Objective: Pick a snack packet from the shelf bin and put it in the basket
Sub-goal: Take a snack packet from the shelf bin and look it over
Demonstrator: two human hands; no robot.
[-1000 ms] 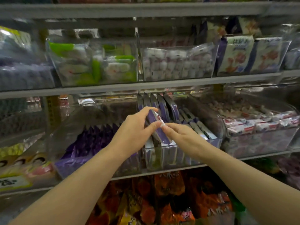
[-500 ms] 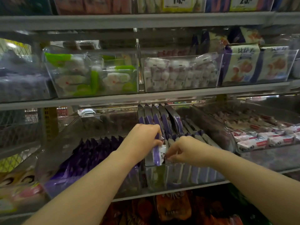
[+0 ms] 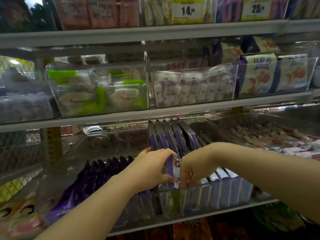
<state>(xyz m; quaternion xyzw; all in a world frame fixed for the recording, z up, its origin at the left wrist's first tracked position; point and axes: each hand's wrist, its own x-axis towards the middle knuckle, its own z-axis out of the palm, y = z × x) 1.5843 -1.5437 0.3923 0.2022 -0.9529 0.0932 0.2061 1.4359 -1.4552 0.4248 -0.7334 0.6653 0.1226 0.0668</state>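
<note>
Where the right grip (image 3: 188, 172) curls down into the clear bin (image 3: 225, 191), its fingertips are buried among packets; cannot tell whether it holds anything. Left grip (image 3: 152, 168) clamps the purple snack packet (image 3: 170, 168): fingers over the top edge, thumb underneath. The packet is upright at the bin's front-left corner, and its print is blurred. Both forearms are cut off at the frame bottom.

Two yellow price tags above read "14." (image 3: 187, 10) and "25." (image 3: 256, 8); the small print is illegible. Two cream packs (image 3: 258, 73), upper right, carry characters too soft to read. Five purple packets (image 3: 171, 135) lean at the bin's back.
</note>
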